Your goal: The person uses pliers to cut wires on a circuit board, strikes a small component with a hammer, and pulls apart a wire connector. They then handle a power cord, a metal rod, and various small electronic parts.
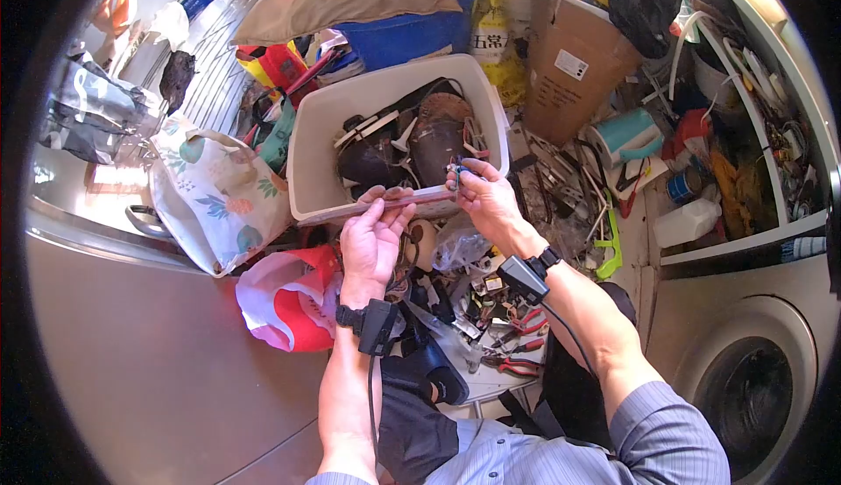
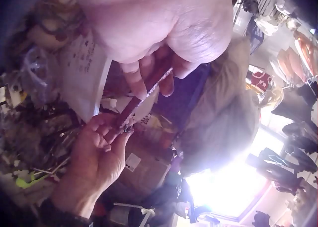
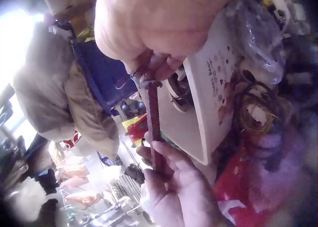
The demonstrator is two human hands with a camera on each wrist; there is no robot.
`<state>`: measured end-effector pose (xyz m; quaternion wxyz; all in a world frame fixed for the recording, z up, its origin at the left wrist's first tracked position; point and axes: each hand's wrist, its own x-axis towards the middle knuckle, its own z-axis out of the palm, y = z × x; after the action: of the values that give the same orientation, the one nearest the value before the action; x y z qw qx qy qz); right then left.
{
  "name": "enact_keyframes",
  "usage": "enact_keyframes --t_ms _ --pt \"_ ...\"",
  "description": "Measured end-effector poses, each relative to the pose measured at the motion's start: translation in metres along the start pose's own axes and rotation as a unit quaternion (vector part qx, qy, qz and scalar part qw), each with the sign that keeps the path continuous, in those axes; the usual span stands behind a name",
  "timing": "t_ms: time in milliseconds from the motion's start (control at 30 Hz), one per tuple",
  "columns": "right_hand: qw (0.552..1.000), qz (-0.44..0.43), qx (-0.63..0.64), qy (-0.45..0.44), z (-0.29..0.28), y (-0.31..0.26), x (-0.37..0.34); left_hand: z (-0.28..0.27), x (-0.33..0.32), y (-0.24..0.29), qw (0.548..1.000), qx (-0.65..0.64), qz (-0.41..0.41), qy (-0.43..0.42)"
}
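Observation:
Both hands hold a long, thin reddish-brown strip (image 3: 152,115) between them, over the near rim of a white plastic bin (image 1: 302,130). My left hand (image 1: 372,248), palm turned up, pinches one end between thumb and fingers. At the other end, my right hand (image 1: 491,209) grips it with bent fingers, and small bluish wires (image 1: 455,170) show at its fingertips. Seen from the left wrist, the strip (image 2: 144,98) is nearly edge-on, with a pale, glinting edge. Dark, bulky things (image 1: 438,139) and white strips (image 1: 372,127) lie inside the bin.
Red-handled pliers (image 1: 512,365) and small electronic parts lie on a low surface in front of the person. Bags stand left, including a fruit-print bag (image 1: 219,196) and a red-and-white one (image 1: 293,305). A cardboard box (image 1: 574,69) is beyond; a washing machine (image 1: 745,380) stands right.

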<state>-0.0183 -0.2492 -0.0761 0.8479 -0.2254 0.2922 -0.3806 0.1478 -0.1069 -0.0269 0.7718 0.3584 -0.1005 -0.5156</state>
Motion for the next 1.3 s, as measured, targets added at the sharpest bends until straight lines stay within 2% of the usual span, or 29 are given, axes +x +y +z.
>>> enact_keyframes --t_ms 167,367,433,467,533,567,633,667,733,833,1033,1267,1300 --pt "1.0 0.02 0.011 -0.008 -0.001 -0.001 -0.003 -0.001 0.002 -0.001 1.0 0.019 0.007 0.0" --pt "0.997 0.029 -0.004 -0.069 -0.003 -0.002 -0.006 0.018 0.0 -0.002 0.996 0.085 0.04 0.007" --pt "0.993 0.016 -0.094 -0.074 -0.004 0.001 -0.008 0.018 0.001 -0.006 0.991 0.118 0.066 -0.001" --pt "0.992 0.017 -0.096 -0.076 -0.004 0.003 -0.009 0.018 0.002 -0.008 0.991 0.117 0.067 0.0" --pt "0.953 -0.062 -0.283 -0.086 0.005 0.0 -0.019 0.019 0.004 -0.012 0.989 0.124 0.086 -0.009" --pt "0.953 -0.06 -0.284 -0.086 0.008 -0.004 -0.023 0.019 0.004 -0.015 0.989 0.123 0.086 -0.007" --pt "0.878 -0.085 -0.462 -0.087 0.012 -0.016 -0.035 0.022 0.003 -0.02 0.99 0.124 0.07 -0.021" --pt "0.878 -0.083 -0.464 -0.086 0.011 -0.017 -0.037 0.021 0.005 -0.024 0.988 0.125 0.085 -0.018" --pt "0.919 -0.128 -0.372 -0.033 0.007 -0.018 -0.034 0.025 0.004 -0.023 0.992 0.091 0.082 -0.001" --pt "0.979 -0.086 -0.181 0.036 0.006 -0.017 -0.035 0.028 0.003 -0.021 0.997 0.038 0.068 0.018" --pt "0.987 -0.032 -0.135 0.08 0.004 -0.018 -0.037 0.035 0.001 -0.028 0.989 0.098 0.106 0.039" --pt "0.982 -0.05 -0.167 0.078 0.007 -0.02 -0.037 0.045 -0.003 -0.031 0.973 0.188 0.124 0.058" --pt "0.975 -0.074 -0.198 0.063 0.007 -0.019 -0.038 0.045 -0.003 -0.033 0.969 0.206 0.125 0.046"
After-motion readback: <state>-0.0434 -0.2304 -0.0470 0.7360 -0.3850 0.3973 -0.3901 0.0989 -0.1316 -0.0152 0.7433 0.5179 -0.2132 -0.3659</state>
